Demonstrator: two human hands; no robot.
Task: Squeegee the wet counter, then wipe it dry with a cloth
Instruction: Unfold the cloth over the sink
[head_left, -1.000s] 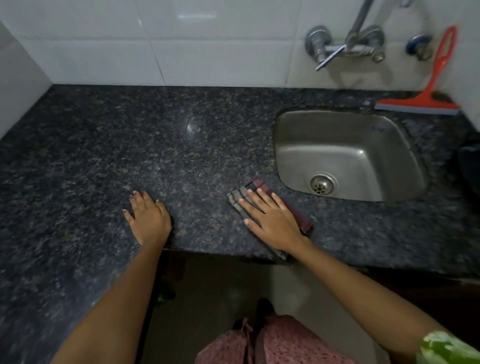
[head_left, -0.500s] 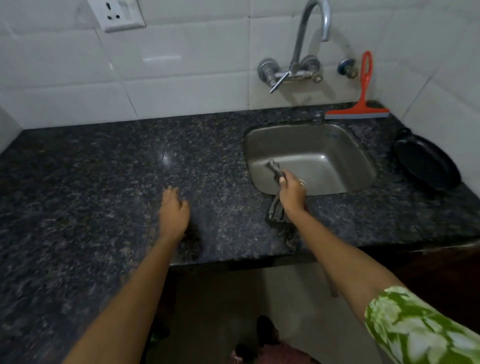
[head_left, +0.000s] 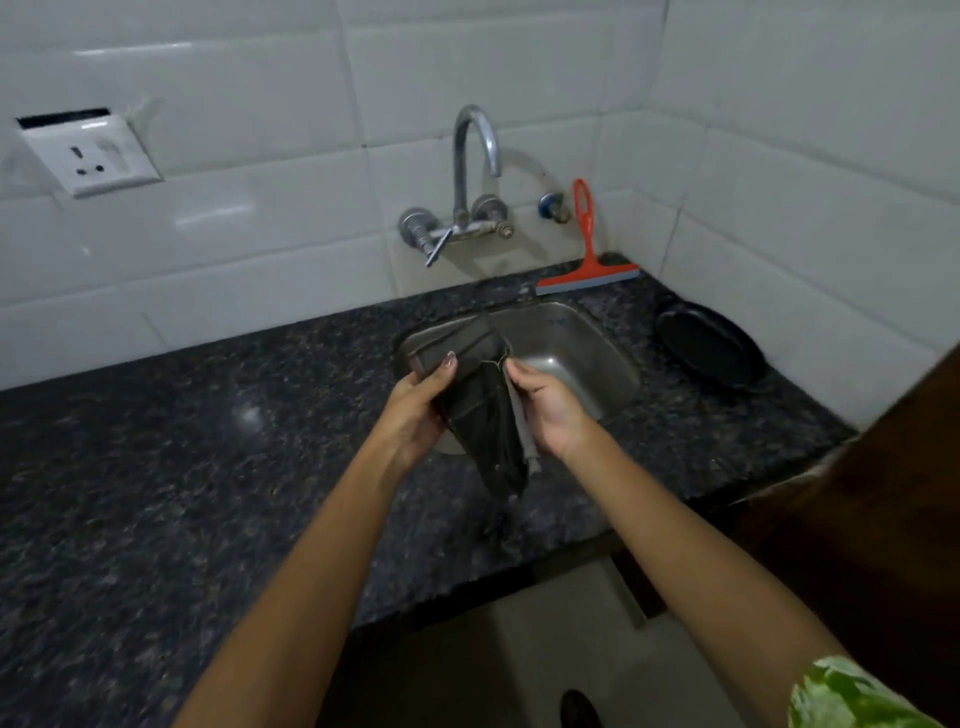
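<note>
Cloth (head_left: 483, 410) between hands over sink (head_left: 613, 358), squeegee (head_left: 589, 270) behind sink, pan (head_left: 709, 351) right

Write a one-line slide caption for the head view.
Both hands, left and right, hold a dark damp cloth above the steel sink; the orange squeegee leans against the wall.

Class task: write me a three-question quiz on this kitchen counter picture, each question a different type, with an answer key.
1. True or false: the orange squeegee lies inside the sink.
2. Multiple choice: the cloth is held by A) the left hand only, B) the right hand only, C) both hands.
3. Fill in: the black pan sits on the counter to the ____ of the sink.

Key: 1. False, it leans against the wall tiles behind the sink. 2. C. 3. right.
</note>
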